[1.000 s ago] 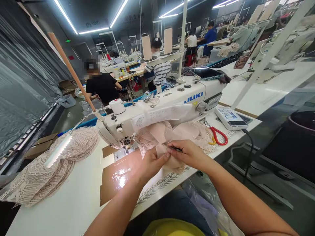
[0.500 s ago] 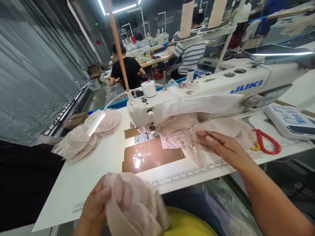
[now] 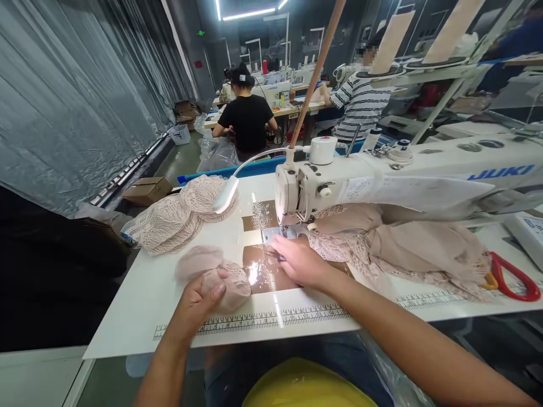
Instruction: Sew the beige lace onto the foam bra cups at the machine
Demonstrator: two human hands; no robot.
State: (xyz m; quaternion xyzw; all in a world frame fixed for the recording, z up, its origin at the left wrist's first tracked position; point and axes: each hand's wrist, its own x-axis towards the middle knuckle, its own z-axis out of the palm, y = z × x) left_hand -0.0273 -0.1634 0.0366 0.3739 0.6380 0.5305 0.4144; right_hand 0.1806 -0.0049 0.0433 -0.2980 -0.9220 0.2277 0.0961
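My left hand [image 3: 202, 299] pinches a piece of sheer beige fabric with a lace edge [image 3: 231, 280] over the left part of the table, left of the needle. At the needle plate [image 3: 268, 234] of the white sewing machine [image 3: 322, 183] is my right hand [image 3: 299, 260], its fingers closed beneath the presser foot area. A sliver of a small dark pointed tool shows under those fingers; most of it is hidden. Right of the needle, a heap of beige lace fabric [image 3: 424, 243] lies along the machine bed.
Stacked lace pieces [image 3: 169, 223] lie at the table's left, beneath a small lamp [image 3: 225, 195]. Red-handled scissors [image 3: 515, 277] rest at the right edge, partly under fabric. A printed ruler [image 3: 297, 314] runs along the front edge. Two people sit at machines beyond.
My left hand has lifted the fabric from my lap onto the table. My right hand has moved left from the fabric heap to the needle area. The view has turned left.
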